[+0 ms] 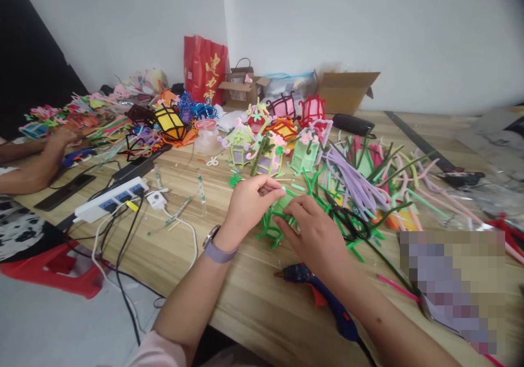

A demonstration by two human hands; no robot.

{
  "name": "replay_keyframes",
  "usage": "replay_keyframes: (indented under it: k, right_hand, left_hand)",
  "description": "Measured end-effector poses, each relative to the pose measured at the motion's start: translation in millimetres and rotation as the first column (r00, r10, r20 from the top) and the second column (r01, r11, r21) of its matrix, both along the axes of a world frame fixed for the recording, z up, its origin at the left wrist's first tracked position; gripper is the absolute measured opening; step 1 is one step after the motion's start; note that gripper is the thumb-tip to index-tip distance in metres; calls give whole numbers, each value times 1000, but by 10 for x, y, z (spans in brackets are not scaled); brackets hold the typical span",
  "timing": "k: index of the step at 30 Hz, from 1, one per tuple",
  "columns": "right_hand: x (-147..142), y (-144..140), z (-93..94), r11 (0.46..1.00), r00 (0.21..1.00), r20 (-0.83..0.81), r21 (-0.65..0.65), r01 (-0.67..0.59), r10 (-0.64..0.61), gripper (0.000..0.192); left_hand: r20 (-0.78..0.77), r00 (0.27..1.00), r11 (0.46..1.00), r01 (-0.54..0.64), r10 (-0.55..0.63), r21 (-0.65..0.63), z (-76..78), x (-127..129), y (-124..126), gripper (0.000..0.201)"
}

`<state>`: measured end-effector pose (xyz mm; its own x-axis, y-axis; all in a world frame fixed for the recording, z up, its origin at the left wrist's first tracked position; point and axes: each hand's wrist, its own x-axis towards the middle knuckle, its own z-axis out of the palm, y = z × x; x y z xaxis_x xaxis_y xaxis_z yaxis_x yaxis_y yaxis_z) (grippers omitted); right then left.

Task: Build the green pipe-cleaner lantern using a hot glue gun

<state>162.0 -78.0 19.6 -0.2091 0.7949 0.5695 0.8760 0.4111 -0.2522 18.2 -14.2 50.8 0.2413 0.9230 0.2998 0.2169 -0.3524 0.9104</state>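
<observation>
A small green lantern (270,226) made of pipe cleaners stands on the table between my hands. My left hand (250,206) is over its upper left side, thumb and forefinger pinched on a tiny pale bit that I cannot make out. Curled over the lantern's right side, my right hand (317,233) grips it, with its fingertips partly hidden. Below my right forearm lies a blue glue gun (338,307), its nozzle pointing left. Black-handled scissors (347,222) rest among green pipe cleaners just right of my right hand.
Several finished lanterns (305,151) stand behind my hands. Purple pipe cleaners (356,179) spread to the right. A white power strip (112,199) with trailing cables lies left. Another person's arm (36,160) works at far left. A red bag (202,72) and cardboard box (346,91) stand at the wall.
</observation>
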Motion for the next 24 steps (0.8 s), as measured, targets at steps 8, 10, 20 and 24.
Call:
replay_keyframes:
  k: [8, 10, 20, 24]
  right_hand:
    - [-1, -7, 3, 1000, 996, 85, -22, 23, -21, 20]
    - [-2, -10, 6, 999, 995, 98, -23, 34, -31, 20]
    - [7, -4, -12, 998, 992, 118, -25, 49, -46, 16]
    - [4, -4, -16, 998, 991, 122, -25, 61, -58, 14]
  left_hand:
    - [-19, 998, 998, 61, -61, 8, 7, 7, -13, 4]
    - [-30, 997, 998, 65, -65, 12, 4, 4, -14, 4]
    - [-54, 998, 999, 33, -33, -8, 25, -2, -62, 4]
    - [-75, 997, 1000, 16, -15, 5, 23, -19, -104, 3]
